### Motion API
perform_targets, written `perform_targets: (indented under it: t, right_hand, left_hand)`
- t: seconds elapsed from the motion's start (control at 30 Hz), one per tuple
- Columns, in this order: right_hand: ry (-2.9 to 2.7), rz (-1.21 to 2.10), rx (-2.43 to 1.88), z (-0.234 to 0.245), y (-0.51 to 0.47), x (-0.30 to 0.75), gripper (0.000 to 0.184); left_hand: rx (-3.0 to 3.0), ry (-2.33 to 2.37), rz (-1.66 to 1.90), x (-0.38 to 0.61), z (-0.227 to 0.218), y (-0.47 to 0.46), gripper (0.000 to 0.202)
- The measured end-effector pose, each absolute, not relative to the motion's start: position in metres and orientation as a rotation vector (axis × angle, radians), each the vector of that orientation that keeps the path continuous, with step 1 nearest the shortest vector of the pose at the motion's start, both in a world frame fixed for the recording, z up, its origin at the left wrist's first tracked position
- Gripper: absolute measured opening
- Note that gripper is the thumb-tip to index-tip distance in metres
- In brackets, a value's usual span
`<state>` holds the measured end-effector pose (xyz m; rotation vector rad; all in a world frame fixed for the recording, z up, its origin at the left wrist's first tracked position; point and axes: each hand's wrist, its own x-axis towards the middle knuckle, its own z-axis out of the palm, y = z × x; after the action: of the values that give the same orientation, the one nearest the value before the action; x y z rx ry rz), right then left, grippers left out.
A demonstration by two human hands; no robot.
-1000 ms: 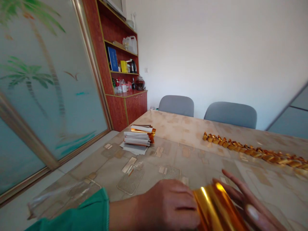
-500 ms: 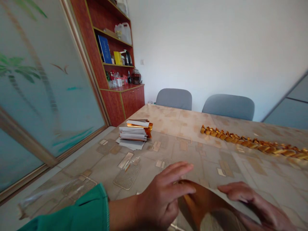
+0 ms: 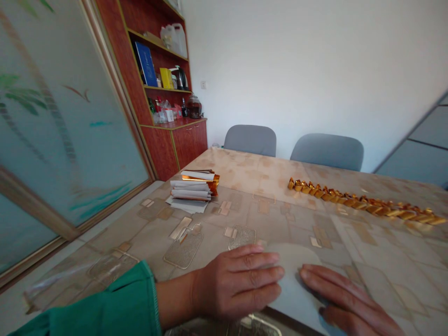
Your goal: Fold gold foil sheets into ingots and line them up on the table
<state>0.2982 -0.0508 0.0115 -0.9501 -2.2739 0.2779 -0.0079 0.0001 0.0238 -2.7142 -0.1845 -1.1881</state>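
1. Since half a second ago the sheet [image 3: 294,298] has changed from a raised, gold-brown curve to a flatter spread, its pale face showing between the hands.
2. The left hand [image 3: 241,282], coming from a green sleeve [image 3: 115,298], sits at the sheet's nine o'clock. Its fingers, spread apart a moment earlier, now lie nearly straight and side by side, tips on the sheet, without a clenched grip.
3. The right hand [image 3: 353,298] is at three o'clock, fingers long and unclenched, pointing toward ten and resting on the sheet; its thumb cannot be made out.
4. A strip of pale sheet separates the two sets of fingertips. The near edge runs toward five o'clock, partly cut off by the view.
5. Patterned tablecloth [image 3: 269,228] stretches from the hands to a stack of folded papers [image 3: 192,189] at ten o'clock and a row of folded gold pieces [image 3: 350,200] running from twelve to two.
6. The table's far edge lies toward twelve, before two grey chairs [image 3: 250,140]; its left edge borders the glass door [image 3: 87,140] side, around ten.
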Motion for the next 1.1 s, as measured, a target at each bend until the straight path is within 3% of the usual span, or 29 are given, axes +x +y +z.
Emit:
perform_targets:
  t: [0.17,0.37,0.67,0.8,0.93,1.1]
  right_hand:
    - [-2.595,0.265,-0.880,0.009,-0.043,0.286,0.026]
    - [-2.659,0.398,-0.835,0.017,-0.046,0.277,0.031]
    - [-2.296,0.899,-1.112,0.012,-0.046,0.282,0.011]
    - [-2.132,0.801,-1.279,0.005,-0.038,0.277,0.026]
    - [-2.073,0.628,-1.411,-0.001,-0.030,0.271,0.033]
    - [-2.108,0.403,-1.503,-0.006,-0.024,0.268,0.032]
  left_hand:
    - [-2.743,-0.225,-1.019,-0.018,0.008,-0.010,0.013]
    - [-2.903,-0.564,-0.834,-0.029,-0.013,-0.019,0.025]
    - [-3.092,-0.952,-0.857,-0.015,-0.006,-0.017,0.036]
    - [-3.064,-1.114,-0.927,-0.017,-0.006,-0.019,0.025]
    - [-3.037,-0.954,-0.906,-0.022,-0.012,-0.018,0.044]
    - [-3.011,-1.100,-0.806,-0.021,-0.019,-0.016,0.048]
